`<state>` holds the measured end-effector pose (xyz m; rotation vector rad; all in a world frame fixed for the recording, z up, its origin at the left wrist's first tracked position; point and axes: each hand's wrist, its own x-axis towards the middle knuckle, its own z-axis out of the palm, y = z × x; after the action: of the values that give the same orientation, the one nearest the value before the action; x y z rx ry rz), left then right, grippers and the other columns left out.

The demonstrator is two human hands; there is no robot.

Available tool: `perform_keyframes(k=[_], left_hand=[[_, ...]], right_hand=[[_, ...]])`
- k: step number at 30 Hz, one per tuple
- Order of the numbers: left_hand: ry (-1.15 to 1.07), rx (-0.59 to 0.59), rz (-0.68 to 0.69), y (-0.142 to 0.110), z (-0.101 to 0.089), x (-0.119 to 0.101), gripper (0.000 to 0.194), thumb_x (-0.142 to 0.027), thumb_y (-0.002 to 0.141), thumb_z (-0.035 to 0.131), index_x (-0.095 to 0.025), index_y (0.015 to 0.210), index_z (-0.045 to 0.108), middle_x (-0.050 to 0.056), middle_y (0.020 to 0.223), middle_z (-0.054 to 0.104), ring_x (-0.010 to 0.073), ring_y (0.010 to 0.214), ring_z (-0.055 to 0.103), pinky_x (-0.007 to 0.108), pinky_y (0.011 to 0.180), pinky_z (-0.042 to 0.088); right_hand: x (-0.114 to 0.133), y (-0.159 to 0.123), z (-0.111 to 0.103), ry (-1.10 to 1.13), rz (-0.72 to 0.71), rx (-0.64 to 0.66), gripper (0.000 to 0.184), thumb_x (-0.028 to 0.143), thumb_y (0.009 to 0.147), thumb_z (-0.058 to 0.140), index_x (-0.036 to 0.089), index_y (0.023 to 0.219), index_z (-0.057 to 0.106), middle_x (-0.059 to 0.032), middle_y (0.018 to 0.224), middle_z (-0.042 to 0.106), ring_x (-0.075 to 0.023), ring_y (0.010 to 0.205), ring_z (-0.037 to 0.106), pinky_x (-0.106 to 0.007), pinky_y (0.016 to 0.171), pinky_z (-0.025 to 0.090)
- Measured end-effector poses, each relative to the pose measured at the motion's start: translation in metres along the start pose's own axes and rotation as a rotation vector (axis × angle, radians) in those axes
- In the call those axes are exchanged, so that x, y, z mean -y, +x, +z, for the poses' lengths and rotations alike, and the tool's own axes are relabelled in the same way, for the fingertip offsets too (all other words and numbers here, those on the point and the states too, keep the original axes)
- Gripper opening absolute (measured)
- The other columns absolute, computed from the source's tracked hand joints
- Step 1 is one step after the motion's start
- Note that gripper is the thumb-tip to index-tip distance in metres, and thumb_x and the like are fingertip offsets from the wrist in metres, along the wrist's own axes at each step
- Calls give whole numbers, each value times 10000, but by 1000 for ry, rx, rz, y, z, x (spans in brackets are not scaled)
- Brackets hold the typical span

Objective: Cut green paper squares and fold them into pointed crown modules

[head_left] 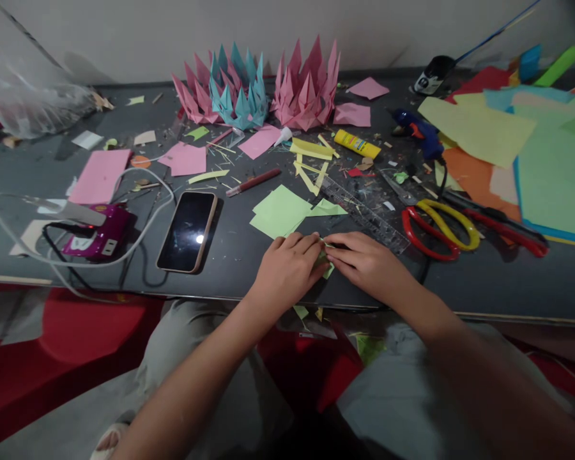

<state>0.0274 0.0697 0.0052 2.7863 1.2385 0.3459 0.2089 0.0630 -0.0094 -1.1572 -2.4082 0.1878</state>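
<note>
Between my hands, at the front edge of the dark table (239,255), is a small piece of light green paper (328,271), mostly covered by the fingers. My left hand (290,265) bends over it from the left with fingers together. From the right, my right hand (364,263) pinches the same paper at its upper edge. Just beyond lie square green sheets (280,212) in a loose stack, with a folded green piece (326,208) touching their right side. Pink folded-paper crowns (306,96) and a blue one (239,96) stand at the back.
Left are a phone (188,231), a purple power adapter (100,233) with cables and pink sheets (100,176). Right are a clear ruler (368,217), scissors (436,230), a glue stick (357,144), a glue gun (419,133) and coloured paper (556,166). Paper scraps litter the middle.
</note>
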Motion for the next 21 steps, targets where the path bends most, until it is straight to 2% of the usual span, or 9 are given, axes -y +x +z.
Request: perform_keyframes(k=[3, 7, 11, 16, 19, 21], left_hand=[[39, -5, -8, -1, 0, -4, 330, -335, 909, 427, -129, 1139, 542, 64, 1216, 583, 216, 1032, 526, 360, 809, 436], [54, 6, -47, -1, 0, -10, 325, -307, 912, 419, -136, 1172, 513, 49, 1247, 563, 206, 1058, 517, 364, 844, 418], [50, 8, -62, 0, -2, -12, 292, -294, 913, 410, -143, 1138, 518, 37, 1225, 578, 204, 1041, 525, 372, 859, 405], [31, -1, -75, 0, -3, -11, 333, -321, 904, 424, -116, 1163, 466, 83, 1126, 625, 222, 1011, 535, 377, 847, 404], [-20, -4, -100, -2, 0, -9, 379, -328, 870, 486, -114, 1179, 433, 88, 1058, 647, 234, 1026, 528, 373, 859, 398], [-74, -19, -124, -3, 2, -7, 389, -316, 850, 519, -130, 1178, 424, 82, 1083, 636, 235, 1042, 521, 368, 872, 393]], right_hand=[[1, 0, -1, -70, -40, -4, 250, 167, 891, 422, 150, 943, 666, -82, 1067, 659, -207, 949, 574, -359, 817, 478], [8, 0, -3, -237, -50, 32, 218, 165, 876, 459, 128, 966, 653, -74, 1077, 668, -221, 937, 572, -354, 730, 442], [18, 1, -10, -335, -34, 51, 214, 157, 865, 470, 109, 982, 643, -75, 987, 697, -224, 884, 566, -352, 693, 382], [22, -2, -22, -350, 10, 13, 191, 153, 848, 474, 139, 848, 665, -42, 699, 689, -213, 809, 570, -342, 685, 343], [18, -9, -23, -318, 53, -21, 192, 158, 840, 482, 168, 798, 670, -48, 681, 672, -206, 770, 576, -335, 676, 349], [13, -14, -22, -258, 103, -39, 189, 178, 844, 485, 175, 843, 673, -57, 706, 667, -205, 760, 581, -329, 669, 370]])
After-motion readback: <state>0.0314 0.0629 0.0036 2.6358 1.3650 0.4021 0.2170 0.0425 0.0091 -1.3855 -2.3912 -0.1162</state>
